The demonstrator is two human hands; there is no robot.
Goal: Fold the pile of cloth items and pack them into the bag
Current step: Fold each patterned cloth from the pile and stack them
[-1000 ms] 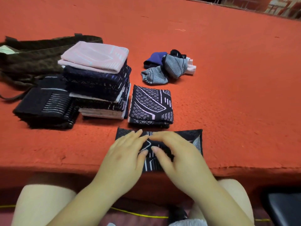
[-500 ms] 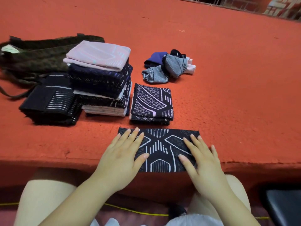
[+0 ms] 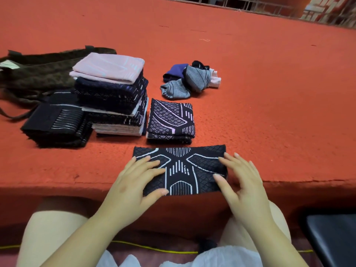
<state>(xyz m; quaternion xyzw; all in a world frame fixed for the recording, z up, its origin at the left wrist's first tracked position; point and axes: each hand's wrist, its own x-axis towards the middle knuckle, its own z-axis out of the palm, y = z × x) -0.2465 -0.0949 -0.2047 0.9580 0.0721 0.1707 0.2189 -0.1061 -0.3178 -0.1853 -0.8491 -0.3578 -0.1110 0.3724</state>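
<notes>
Smoothing a half-folded patterned cloth
Both hands have slid apart, flat and released; next fold looks due.

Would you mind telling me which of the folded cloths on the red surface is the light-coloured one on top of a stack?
It is the pale pink cloth crowning the tall middle stack; the other top cloths are dark with white lines.

Your single head-worn camera looks forward and down, close over the orange table, its near edge at six o'clock, far edge toward twelve.
</notes>
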